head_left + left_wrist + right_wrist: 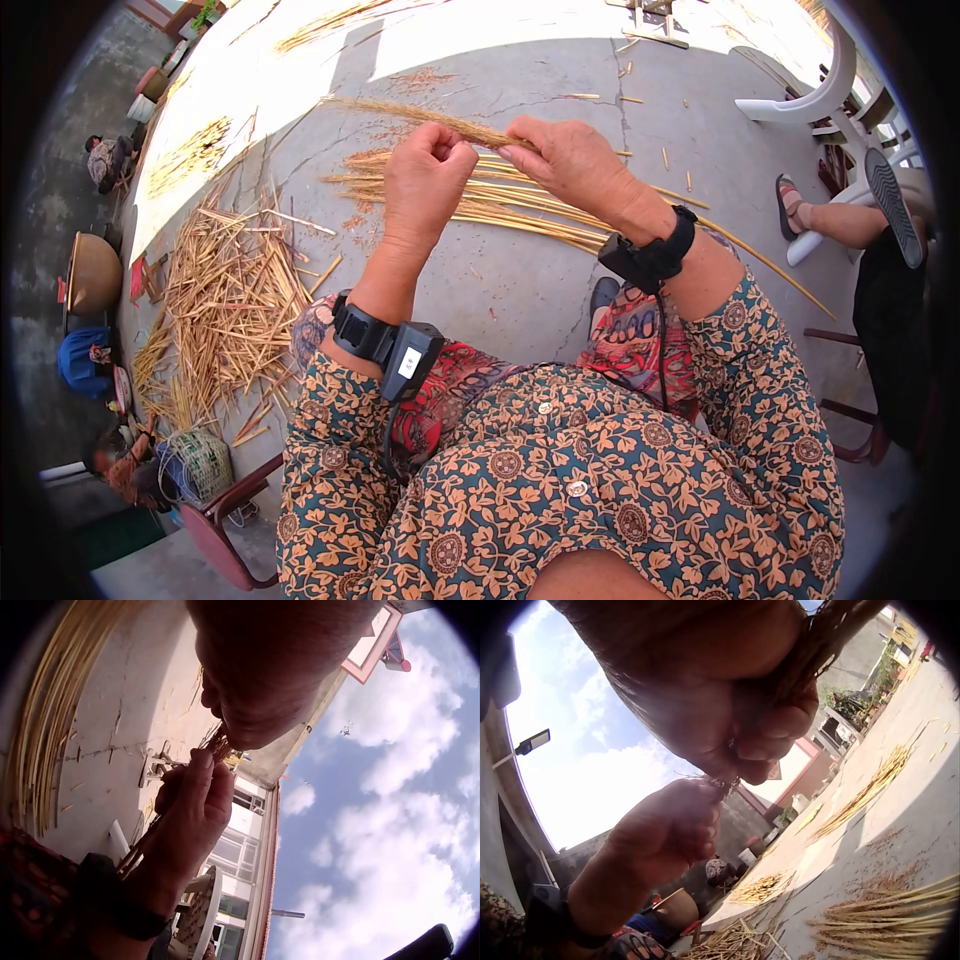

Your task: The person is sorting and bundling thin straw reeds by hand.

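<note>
Head view shows your right hand (585, 170) gripping the straw bundle (480, 132) above the floor (500, 275), the fingers of your left hand (425, 185) pinching near its heads. You seem to be gathering or binding; next calls for a firm right hold. Your right wrist view adds a lamp (534, 741), unseen from your head.

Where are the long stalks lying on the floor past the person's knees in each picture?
Head: the long stalks lie just above the middle.
Left wrist: the long stalks curve down the left side.
Right wrist: the long stalks fill the bottom right corner.
Shared landmark: the right grip.
</note>
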Action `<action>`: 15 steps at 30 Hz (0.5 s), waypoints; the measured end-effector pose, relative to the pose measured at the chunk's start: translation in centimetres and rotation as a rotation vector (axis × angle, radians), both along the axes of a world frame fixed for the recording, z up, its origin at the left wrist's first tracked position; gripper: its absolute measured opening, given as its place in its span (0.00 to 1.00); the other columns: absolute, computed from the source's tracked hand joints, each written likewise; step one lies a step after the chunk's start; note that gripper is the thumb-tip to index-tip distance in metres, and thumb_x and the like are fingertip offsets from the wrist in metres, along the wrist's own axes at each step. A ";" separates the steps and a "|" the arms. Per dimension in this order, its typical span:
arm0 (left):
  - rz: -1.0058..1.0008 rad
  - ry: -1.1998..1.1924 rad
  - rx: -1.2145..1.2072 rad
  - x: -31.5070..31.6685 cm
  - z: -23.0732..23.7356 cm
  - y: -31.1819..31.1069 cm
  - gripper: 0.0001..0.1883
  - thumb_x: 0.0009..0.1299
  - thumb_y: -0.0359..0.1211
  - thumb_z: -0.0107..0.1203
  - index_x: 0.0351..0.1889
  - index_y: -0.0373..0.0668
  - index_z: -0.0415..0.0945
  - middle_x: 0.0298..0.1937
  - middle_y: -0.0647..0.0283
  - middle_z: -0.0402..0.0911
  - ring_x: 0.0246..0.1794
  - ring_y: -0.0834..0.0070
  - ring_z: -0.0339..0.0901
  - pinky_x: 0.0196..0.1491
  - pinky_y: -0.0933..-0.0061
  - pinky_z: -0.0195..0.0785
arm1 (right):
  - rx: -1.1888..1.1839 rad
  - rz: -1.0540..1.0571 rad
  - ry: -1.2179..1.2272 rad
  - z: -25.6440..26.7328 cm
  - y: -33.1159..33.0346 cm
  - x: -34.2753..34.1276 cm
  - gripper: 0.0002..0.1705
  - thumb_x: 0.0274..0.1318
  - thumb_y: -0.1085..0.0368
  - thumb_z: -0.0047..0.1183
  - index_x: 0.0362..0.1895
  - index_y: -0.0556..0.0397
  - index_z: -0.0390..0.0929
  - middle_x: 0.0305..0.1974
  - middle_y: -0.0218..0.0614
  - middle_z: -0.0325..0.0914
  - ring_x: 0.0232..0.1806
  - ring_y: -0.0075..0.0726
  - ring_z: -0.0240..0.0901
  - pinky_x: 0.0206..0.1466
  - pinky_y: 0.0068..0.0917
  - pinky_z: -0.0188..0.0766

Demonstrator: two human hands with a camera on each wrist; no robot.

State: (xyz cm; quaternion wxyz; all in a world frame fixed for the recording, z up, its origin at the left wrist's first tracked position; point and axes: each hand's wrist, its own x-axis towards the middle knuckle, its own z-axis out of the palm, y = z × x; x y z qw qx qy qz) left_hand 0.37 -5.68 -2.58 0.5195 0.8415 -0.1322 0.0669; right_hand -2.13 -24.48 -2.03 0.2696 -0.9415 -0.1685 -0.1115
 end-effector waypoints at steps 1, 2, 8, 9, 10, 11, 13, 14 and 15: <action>0.019 -0.045 0.052 -0.1 0.2 -0.1 0.07 0.61 0.30 0.57 0.32 0.35 0.75 0.23 0.69 0.76 0.24 0.86 0.70 0.29 0.81 0.66 | 0.007 0.001 -0.004 0.0 0.0 0.0 0.16 0.60 0.52 0.50 0.41 0.49 0.76 0.26 0.45 0.79 0.32 0.55 0.77 0.35 0.46 0.72; 0.030 -0.066 0.055 -0.1 0.1 -0.2 0.07 0.61 0.30 0.57 0.31 0.35 0.75 0.23 0.68 0.77 0.23 0.84 0.71 0.29 0.80 0.67 | 0.020 0.003 0.005 0.0 0.1 0.0 0.16 0.60 0.52 0.49 0.41 0.49 0.76 0.26 0.46 0.79 0.32 0.55 0.77 0.35 0.46 0.72; 0.121 -0.313 0.291 -0.4 -0.1 -0.6 0.06 0.62 0.32 0.54 0.31 0.37 0.75 0.24 0.62 0.79 0.21 0.76 0.74 0.29 0.74 0.69 | 0.077 0.034 0.004 0.1 0.0 0.1 0.16 0.60 0.52 0.49 0.41 0.50 0.76 0.27 0.47 0.78 0.32 0.58 0.75 0.35 0.48 0.71; 0.133 -0.362 0.341 -0.4 -0.1 -0.6 0.06 0.63 0.32 0.54 0.31 0.38 0.75 0.24 0.61 0.79 0.21 0.74 0.75 0.29 0.73 0.69 | 0.079 0.032 0.004 0.0 0.0 0.2 0.16 0.60 0.52 0.49 0.41 0.50 0.76 0.27 0.48 0.78 0.32 0.58 0.75 0.35 0.48 0.71; 0.145 -0.411 0.390 -0.4 0.0 -0.6 0.06 0.63 0.32 0.54 0.31 0.38 0.76 0.24 0.61 0.79 0.21 0.73 0.75 0.29 0.72 0.69 | 0.082 0.030 0.003 0.0 0.0 0.2 0.16 0.60 0.52 0.49 0.41 0.50 0.76 0.27 0.48 0.78 0.32 0.59 0.75 0.35 0.48 0.71; 0.152 -0.430 0.411 -0.5 0.1 -0.7 0.06 0.63 0.32 0.54 0.31 0.38 0.75 0.23 0.61 0.79 0.21 0.74 0.75 0.29 0.71 0.69 | 0.085 0.031 0.012 0.0 0.0 0.2 0.16 0.60 0.52 0.49 0.41 0.50 0.76 0.27 0.48 0.78 0.32 0.59 0.75 0.35 0.48 0.71; 0.166 -0.467 0.451 -0.6 0.2 -0.8 0.06 0.62 0.31 0.54 0.30 0.38 0.75 0.22 0.61 0.77 0.21 0.74 0.74 0.28 0.70 0.69 | 0.092 0.032 0.029 0.1 0.1 0.2 0.16 0.60 0.52 0.49 0.40 0.50 0.76 0.27 0.48 0.78 0.32 0.59 0.75 0.35 0.48 0.70; 0.151 -0.402 0.367 -0.6 0.1 -0.8 0.06 0.62 0.31 0.54 0.30 0.38 0.74 0.22 0.61 0.77 0.21 0.74 0.74 0.28 0.70 0.68 | 0.093 0.035 0.028 0.1 0.1 0.2 0.16 0.60 0.52 0.49 0.40 0.50 0.76 0.27 0.47 0.78 0.32 0.59 0.75 0.35 0.48 0.70; 0.137 -0.338 0.283 -0.5 -0.1 -0.7 0.06 0.62 0.31 0.54 0.30 0.38 0.74 0.22 0.61 0.76 0.21 0.74 0.73 0.28 0.69 0.68 | 0.094 0.037 0.028 0.1 0.1 0.2 0.16 0.60 0.52 0.49 0.40 0.50 0.76 0.27 0.47 0.78 0.32 0.58 0.75 0.35 0.47 0.70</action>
